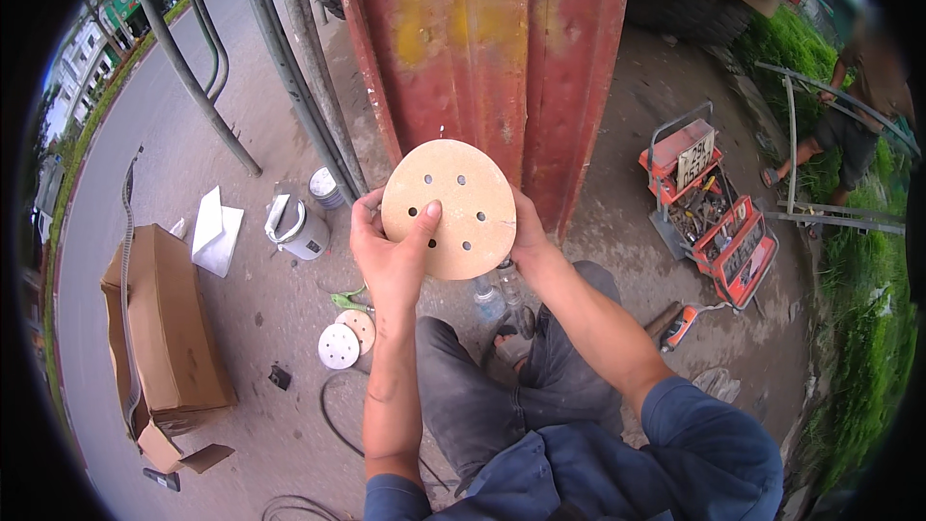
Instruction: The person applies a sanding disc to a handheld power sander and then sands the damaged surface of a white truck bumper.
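"Cardboard box (178,328) is standing far left; what's lying right of it?"

"Two overlapping perforated sanding discs (340,348) are resting on the ground."

"And the hands?"

"Left hand (388,259) is pinching a tan sanding disc (451,207), thumb pressing its face, before a rusty red metal panel (463,87). Right hand (530,233) is touching its right edge; the disc is hiding those fingers, so I can't tell their grip."

"Farther right?"

"A red toolbox (735,249) is sitting open."

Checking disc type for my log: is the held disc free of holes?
No, the disc in the left hand shows a ring of small round holes.
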